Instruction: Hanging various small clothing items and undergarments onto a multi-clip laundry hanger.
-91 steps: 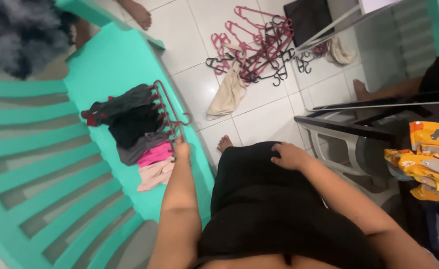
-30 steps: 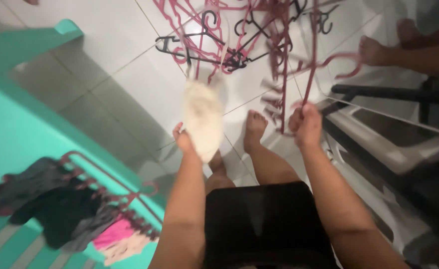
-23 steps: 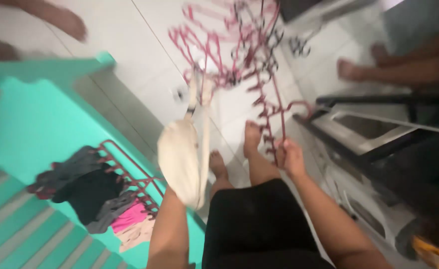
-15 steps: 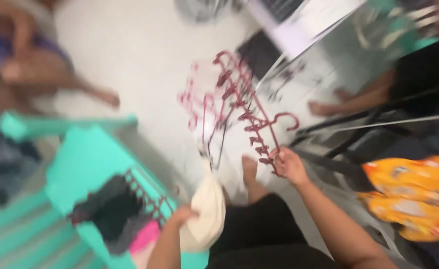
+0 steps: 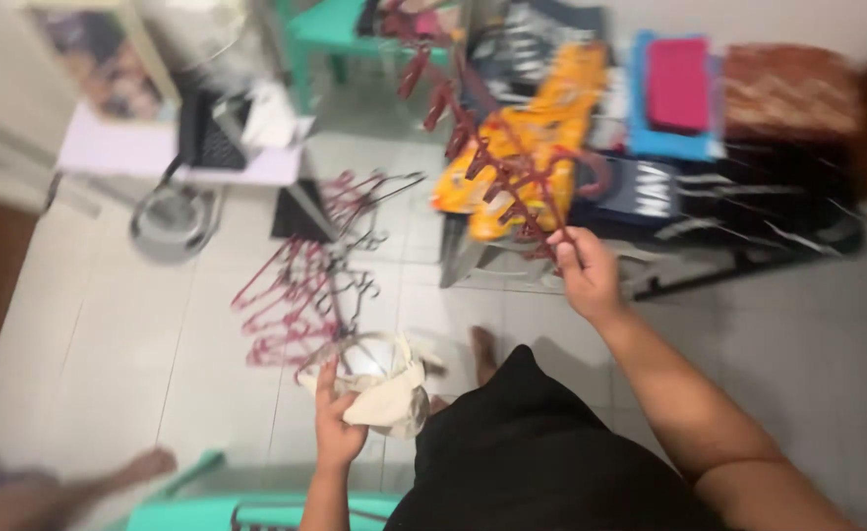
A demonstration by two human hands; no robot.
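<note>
I see right hand (image 5: pixel 587 275) now lifts the red hanger (image 5: pixel 497 162) toward 12 o'clock | left hand (image 5: pixel 340 425) clutches cream cloth (image 5: pixel 389 388) | hanger pile (image 5: pixel 300 295) lies at 10 o'clock, apart.

Bare arms, bare feet, black garment (image 5: pixel 541 452)
</note>
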